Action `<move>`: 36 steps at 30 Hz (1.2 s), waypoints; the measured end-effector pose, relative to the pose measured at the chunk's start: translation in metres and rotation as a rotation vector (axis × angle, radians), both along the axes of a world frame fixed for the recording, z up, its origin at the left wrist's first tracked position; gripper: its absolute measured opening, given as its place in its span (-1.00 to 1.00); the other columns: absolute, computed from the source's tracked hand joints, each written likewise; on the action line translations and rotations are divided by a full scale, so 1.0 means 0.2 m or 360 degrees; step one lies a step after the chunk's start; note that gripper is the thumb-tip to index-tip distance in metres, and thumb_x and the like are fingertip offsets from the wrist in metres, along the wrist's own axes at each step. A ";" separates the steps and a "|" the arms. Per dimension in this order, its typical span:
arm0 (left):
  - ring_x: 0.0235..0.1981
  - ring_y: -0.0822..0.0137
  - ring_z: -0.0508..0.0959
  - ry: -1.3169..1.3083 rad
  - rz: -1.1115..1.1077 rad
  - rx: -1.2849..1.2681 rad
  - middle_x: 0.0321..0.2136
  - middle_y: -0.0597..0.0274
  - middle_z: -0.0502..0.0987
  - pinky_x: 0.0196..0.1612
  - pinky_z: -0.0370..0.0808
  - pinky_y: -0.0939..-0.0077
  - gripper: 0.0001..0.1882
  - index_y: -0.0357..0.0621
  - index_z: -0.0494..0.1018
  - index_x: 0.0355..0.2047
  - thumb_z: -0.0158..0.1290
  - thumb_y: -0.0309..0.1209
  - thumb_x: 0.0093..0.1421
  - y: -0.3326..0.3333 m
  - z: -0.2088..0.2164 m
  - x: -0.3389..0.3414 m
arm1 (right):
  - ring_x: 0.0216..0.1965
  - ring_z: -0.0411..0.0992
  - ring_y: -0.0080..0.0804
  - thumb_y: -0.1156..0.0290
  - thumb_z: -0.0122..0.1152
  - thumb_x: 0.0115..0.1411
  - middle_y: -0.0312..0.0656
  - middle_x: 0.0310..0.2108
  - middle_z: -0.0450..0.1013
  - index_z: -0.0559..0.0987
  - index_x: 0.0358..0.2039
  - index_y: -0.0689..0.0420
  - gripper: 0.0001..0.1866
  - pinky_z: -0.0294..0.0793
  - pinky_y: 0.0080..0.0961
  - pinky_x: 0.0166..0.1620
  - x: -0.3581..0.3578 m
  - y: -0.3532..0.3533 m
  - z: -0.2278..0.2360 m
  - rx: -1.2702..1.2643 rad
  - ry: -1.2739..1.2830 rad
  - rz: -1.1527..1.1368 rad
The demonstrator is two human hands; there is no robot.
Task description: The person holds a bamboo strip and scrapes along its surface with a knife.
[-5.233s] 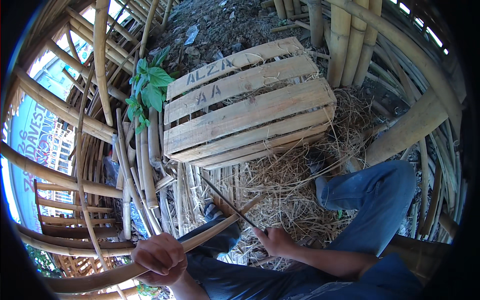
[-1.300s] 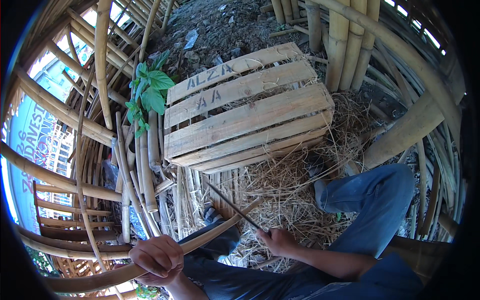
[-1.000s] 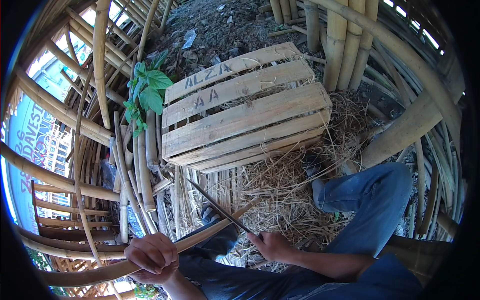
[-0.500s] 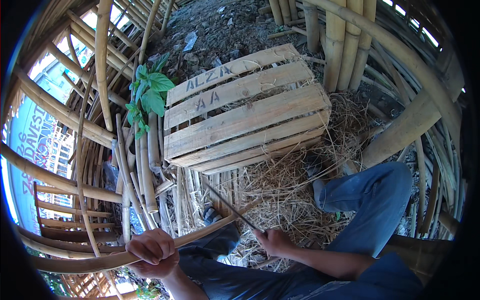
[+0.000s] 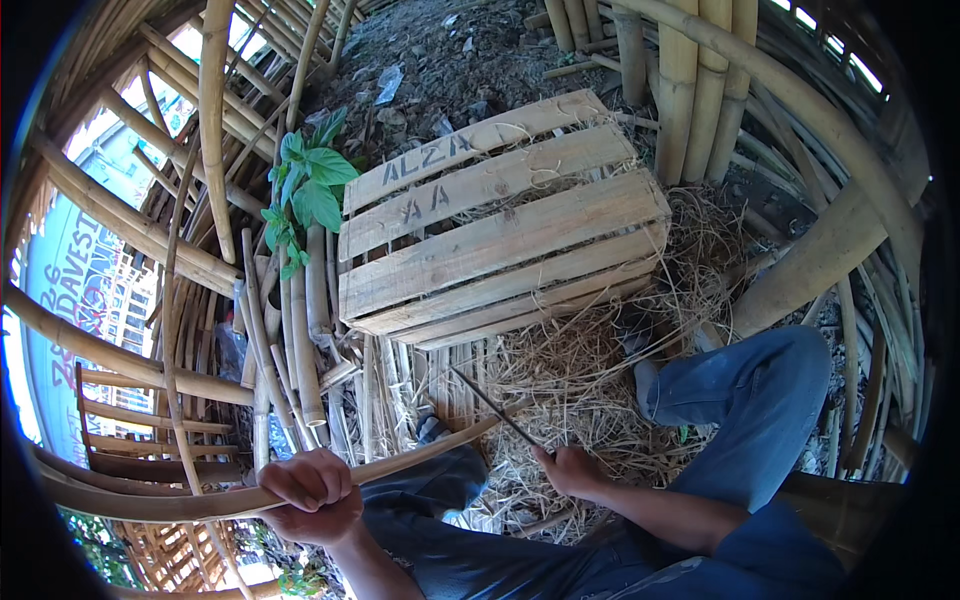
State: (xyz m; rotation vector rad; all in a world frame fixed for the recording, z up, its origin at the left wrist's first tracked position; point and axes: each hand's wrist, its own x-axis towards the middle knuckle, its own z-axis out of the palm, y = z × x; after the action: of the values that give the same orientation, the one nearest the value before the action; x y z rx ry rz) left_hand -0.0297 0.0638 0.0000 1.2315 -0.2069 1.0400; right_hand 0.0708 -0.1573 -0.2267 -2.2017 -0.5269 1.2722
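My left hand (image 5: 312,495) is closed around a long, curved bamboo strip (image 5: 420,456) at the lower left. From that fist the strip runs off to the left and also up to the right, over my left leg. In my closed right hand (image 5: 574,472) is a knife (image 5: 497,408) with a long, thin, dark blade, seen nearly edge-on. Its blade points up and left, crossing the strip near its right end. Whether the blade touches the strip I cannot tell. Pale shavings (image 5: 560,400) lie heaped beneath.
A slatted wooden crate (image 5: 500,240) stands ahead, with shavings on and around it. Bamboo poles (image 5: 300,340) and a leafy green plant (image 5: 315,185) are left of it. Thick bamboo posts (image 5: 690,100) rise at the far right. My bent right leg (image 5: 750,410) is at the right.
The knife has moved a little to the right along the strip. The strip's left part has risen slightly with my left hand. The whole view has shifted a little.
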 end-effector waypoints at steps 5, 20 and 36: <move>-0.88 0.59 -0.04 0.0052 -0.0054 0.0034 -0.84 0.39 0.02 -0.85 -0.06 0.66 -0.46 -0.02 0.10 -0.66 -0.38 -0.01 0.42 0.00 0.01 -0.02 | -0.73 0.42 -0.31 -0.27 -0.41 0.30 -0.22 -0.79 0.35 0.50 -0.55 0.21 -0.21 0.42 -0.26 -0.63 -0.12 -0.01 0.06 0.0335 -0.0046 0.0177; -0.90 0.57 -0.05 0.0040 0.0066 0.0053 -0.85 0.41 0.03 -0.89 -0.08 0.63 -0.48 -0.04 0.11 -0.65 -0.39 -0.07 0.43 0.04 -0.01 -0.02 | -0.74 0.42 -0.22 -0.30 -0.40 0.29 -0.21 -0.78 0.37 0.50 -0.58 0.21 -0.19 0.43 -0.17 -0.59 -0.12 -0.07 -0.01 0.0630 -0.0150 0.0257; -0.87 0.58 -0.08 -0.0016 -0.0063 0.0003 -0.85 0.40 0.01 -0.86 -0.16 0.63 -0.47 -0.03 0.10 -0.66 -0.36 -0.04 0.42 0.05 0.00 0.01 | -0.55 0.49 -0.10 -0.32 -0.35 0.27 -0.05 -0.68 0.43 0.53 -0.60 0.17 -0.20 0.48 -0.11 -0.38 -0.02 -0.10 -0.10 -0.0301 -0.0286 -0.0030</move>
State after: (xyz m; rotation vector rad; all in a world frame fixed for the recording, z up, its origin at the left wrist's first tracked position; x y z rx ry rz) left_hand -0.0283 0.0739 -0.0003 1.2198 -0.2391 1.0120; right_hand 0.0666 -0.1763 -0.2458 -2.4884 -0.4692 1.1624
